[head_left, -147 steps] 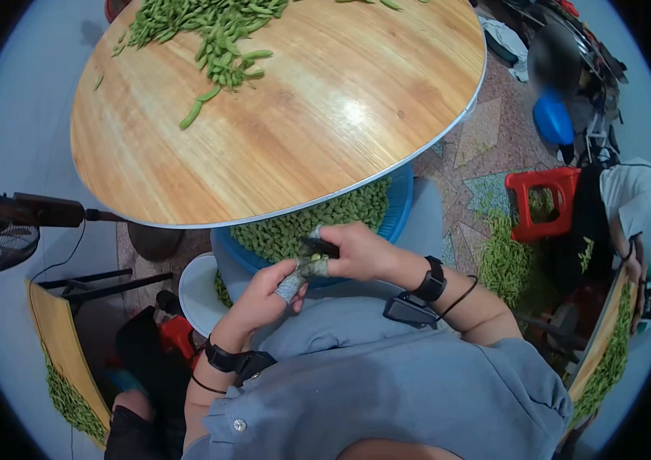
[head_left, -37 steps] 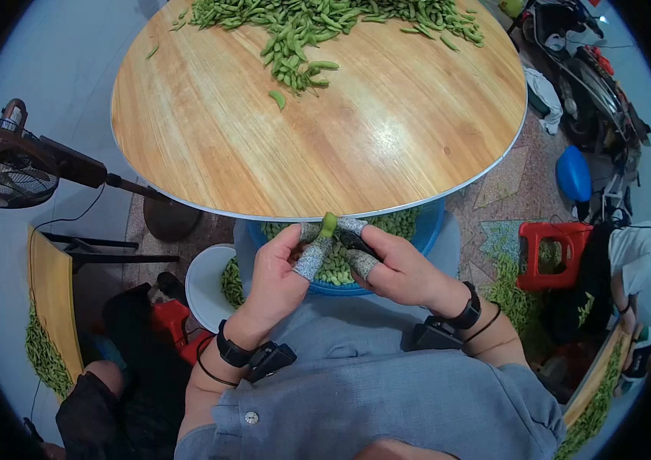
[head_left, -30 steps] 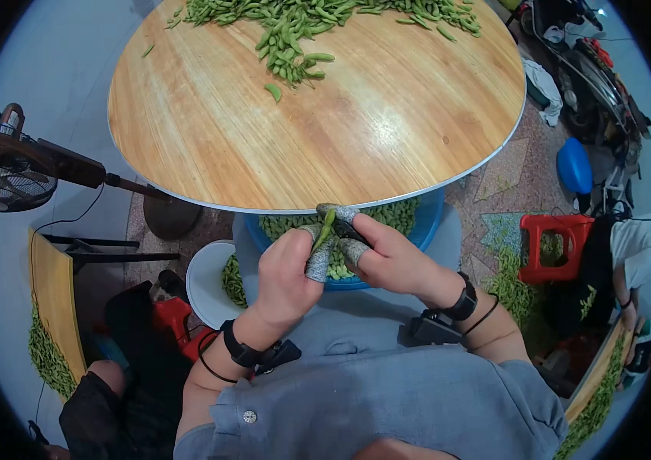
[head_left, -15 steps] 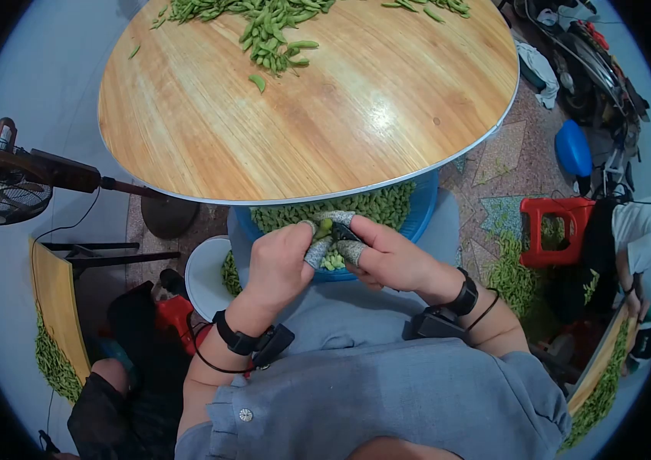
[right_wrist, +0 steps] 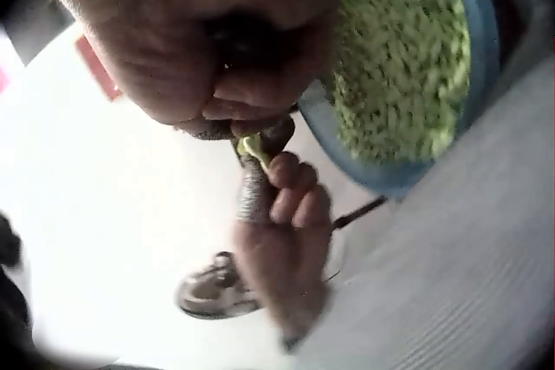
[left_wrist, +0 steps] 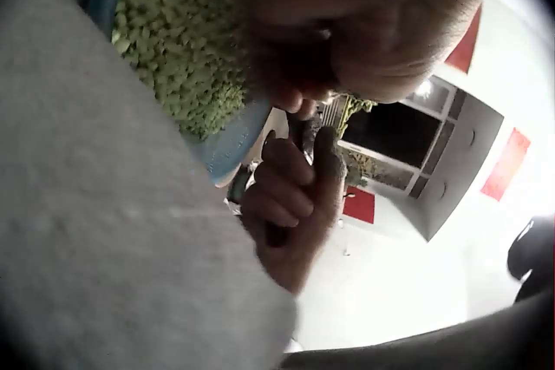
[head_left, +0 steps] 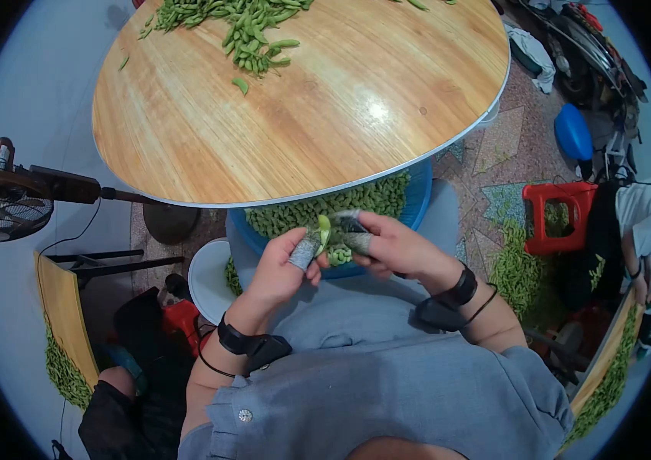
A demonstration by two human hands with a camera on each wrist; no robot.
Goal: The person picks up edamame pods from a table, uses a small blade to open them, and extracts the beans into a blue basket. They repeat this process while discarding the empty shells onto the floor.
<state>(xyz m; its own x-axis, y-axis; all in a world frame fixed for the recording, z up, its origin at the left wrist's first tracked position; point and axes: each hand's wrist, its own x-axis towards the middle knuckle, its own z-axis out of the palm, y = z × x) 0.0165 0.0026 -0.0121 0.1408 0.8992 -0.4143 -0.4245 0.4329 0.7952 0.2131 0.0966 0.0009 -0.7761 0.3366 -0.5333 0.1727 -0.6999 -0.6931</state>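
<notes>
In the head view the left hand, its thumb in a grey wrap, pinches a split green pod. Beside it the right hand grips a small dark tool with wrapped fingers close to the pod. Below both hands lies a blue basin full of shelled green beans. In the right wrist view the pod is between the fingertips of both hands, pale inside. The left wrist view shows the hands close together, the pod hardly visible.
A round wooden table with piled pods stands ahead of the basin. A white bucket is left of the basin, a fan farther left. At right are a red stool and pods on the floor.
The pod between the hands has come to show a pale, split side. The right hand has shifted slightly right, and the head view has shifted, so the table appears farther left.
</notes>
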